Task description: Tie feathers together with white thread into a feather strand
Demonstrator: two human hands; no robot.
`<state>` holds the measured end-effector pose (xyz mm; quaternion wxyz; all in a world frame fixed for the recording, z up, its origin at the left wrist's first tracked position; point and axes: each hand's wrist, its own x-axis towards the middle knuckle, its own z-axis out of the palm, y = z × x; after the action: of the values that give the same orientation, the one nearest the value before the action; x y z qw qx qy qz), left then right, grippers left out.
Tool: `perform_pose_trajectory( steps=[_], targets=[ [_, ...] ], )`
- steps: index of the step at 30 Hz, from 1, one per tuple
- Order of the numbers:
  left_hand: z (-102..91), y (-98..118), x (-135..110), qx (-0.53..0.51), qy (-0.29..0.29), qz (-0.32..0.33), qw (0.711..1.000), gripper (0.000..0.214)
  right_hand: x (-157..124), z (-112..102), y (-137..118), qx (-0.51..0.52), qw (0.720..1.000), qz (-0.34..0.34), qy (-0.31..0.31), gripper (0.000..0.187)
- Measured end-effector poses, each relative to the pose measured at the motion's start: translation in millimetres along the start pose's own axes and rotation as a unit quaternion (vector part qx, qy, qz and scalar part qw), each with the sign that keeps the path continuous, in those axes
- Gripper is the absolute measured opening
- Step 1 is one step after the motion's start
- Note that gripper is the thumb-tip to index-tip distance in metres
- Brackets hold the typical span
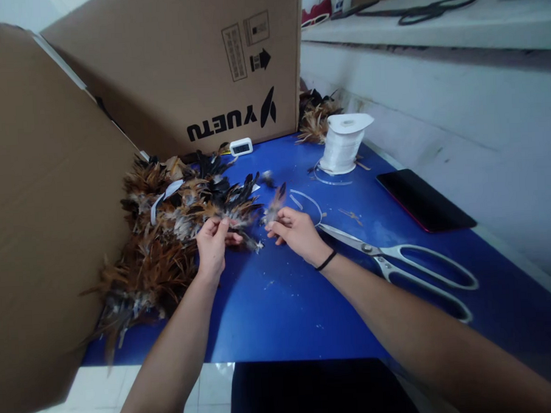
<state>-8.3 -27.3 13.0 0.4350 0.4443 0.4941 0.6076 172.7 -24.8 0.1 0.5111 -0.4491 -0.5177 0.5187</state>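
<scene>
My left hand (214, 241) pinches a bunch of dark and grey feathers (242, 214) at the edge of a large heap of brown and black feathers (161, 260). Between the thumb and fingers of my right hand (297, 231) is a small brown feather (275, 203) with a fluffy grey base, pointing up and away. The two hands are a little apart over the blue table (271, 316). Big scissors (373, 251) with pale handles lie beside my right wrist, blades toward the hand. A curved clear strip (309, 199) rests just beyond my right hand.
Tall cardboard panels (169, 65) stand at the left and back. A white spool (343, 145), a small white digital display (240, 147) and a black phone (425, 199) are on the table. More feathers (317, 116) lie behind the spool. Dark scissors (431, 9) lie on the ledge.
</scene>
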Motion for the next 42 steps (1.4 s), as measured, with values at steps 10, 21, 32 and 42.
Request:
perform_pose_trajectory(
  steps=[10, 21, 32, 42],
  targets=[
    [4.2, -0.5, -4.3, 0.011, -0.038, -0.026, 0.999, 0.031, -2.2, 27.8, 5.0, -0.021, 0.991, -0.051, -0.118, 0.015],
    [4.0, 3.5, -6.3, -0.008, -0.041, -0.022, 0.999, 0.033, -4.0, 21.7, 10.0, -0.051, 0.991, -0.064, -0.106, 0.012],
    [9.5, 11.0, -13.8, -0.061, -0.08, -0.035, 0.994, 0.029, -8.4, 15.7, -1.3, -0.156, 0.98, -0.122, -0.029, 0.011],
    [13.3, 9.6, -22.2, -0.084, -0.108, -0.104, 0.985, 0.029, -14.8, 12.8, -15.9, 0.029, 0.999, 0.017, 0.01, 0.019]
  ],
)
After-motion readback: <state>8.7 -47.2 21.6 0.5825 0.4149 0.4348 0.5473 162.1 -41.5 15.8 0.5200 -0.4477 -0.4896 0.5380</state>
